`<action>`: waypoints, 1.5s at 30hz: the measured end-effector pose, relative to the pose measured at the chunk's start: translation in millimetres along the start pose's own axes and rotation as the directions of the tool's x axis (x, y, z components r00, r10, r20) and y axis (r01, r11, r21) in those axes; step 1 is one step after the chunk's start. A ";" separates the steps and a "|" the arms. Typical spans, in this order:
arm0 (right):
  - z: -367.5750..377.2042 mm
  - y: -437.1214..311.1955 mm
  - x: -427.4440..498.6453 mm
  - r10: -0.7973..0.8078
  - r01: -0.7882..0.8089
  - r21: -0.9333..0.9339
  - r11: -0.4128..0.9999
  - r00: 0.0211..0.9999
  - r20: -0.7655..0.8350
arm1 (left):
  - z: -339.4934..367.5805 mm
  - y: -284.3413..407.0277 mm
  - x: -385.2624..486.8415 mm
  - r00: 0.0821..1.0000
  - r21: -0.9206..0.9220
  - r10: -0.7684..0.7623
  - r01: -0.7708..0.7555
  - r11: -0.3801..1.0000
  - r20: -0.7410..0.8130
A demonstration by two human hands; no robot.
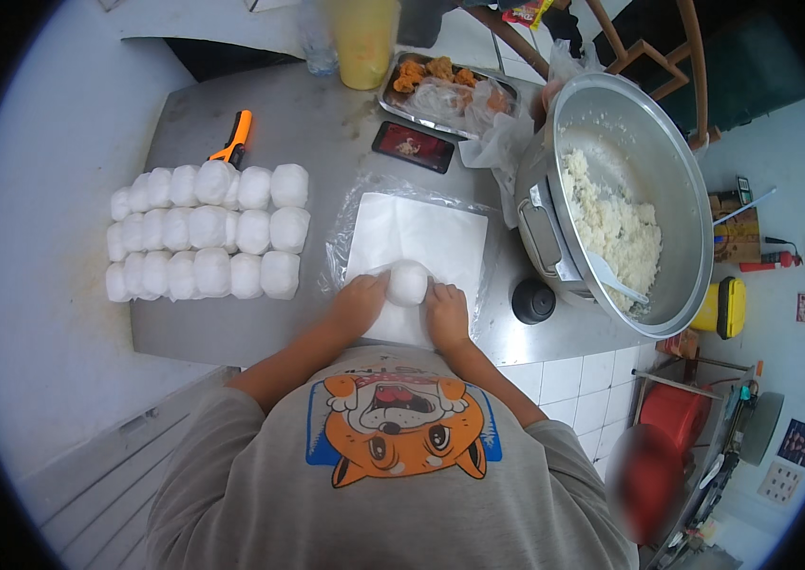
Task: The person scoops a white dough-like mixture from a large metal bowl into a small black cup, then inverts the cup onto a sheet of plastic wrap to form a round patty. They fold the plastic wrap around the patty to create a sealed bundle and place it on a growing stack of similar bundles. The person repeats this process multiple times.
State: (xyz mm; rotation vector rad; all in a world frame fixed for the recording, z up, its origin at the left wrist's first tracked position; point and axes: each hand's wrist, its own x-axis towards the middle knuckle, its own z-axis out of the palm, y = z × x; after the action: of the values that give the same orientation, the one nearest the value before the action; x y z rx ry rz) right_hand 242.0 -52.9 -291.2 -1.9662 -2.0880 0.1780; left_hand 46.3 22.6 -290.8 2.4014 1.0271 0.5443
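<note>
A rounded white lump point(408, 283), smooth on its outside, sits between my two hands on a stack of white paper sheets point(416, 224). My left hand point(361, 303) pinches white paper at the lump's left side. On its right side my right hand point(448, 312) grips the paper with curled fingers. What fills the lump is hidden. Clear plastic film point(337, 246) spreads out beneath the paper. To the left stand several white wrapped parcels point(213, 226) in three rows, close together.
A large metal pot point(694, 235) of cooked white rice point(609, 214), with a pale rice paddle point(612, 278), tilts at right. Near it are a black round container point(533, 301), a phone point(413, 147) and a metal tray point(388, 107) of fried food. An orange-black tool point(237, 139) and yellow jug point(365, 50) stand farther back.
</note>
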 end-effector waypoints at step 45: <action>-56.1 -63.1 36.0 -0.187 -0.265 0.816 0.514 0.894 0.408 | -127.6 -29.4 -14.4 0.755 -0.260 -0.611 0.556 0.789 -0.239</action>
State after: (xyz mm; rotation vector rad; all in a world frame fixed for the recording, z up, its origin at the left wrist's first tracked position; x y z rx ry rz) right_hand 195.2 -26.9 -216.6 -1.3568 -1.5799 1.5150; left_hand -46.1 63.2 -206.2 1.7208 1.7070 0.7481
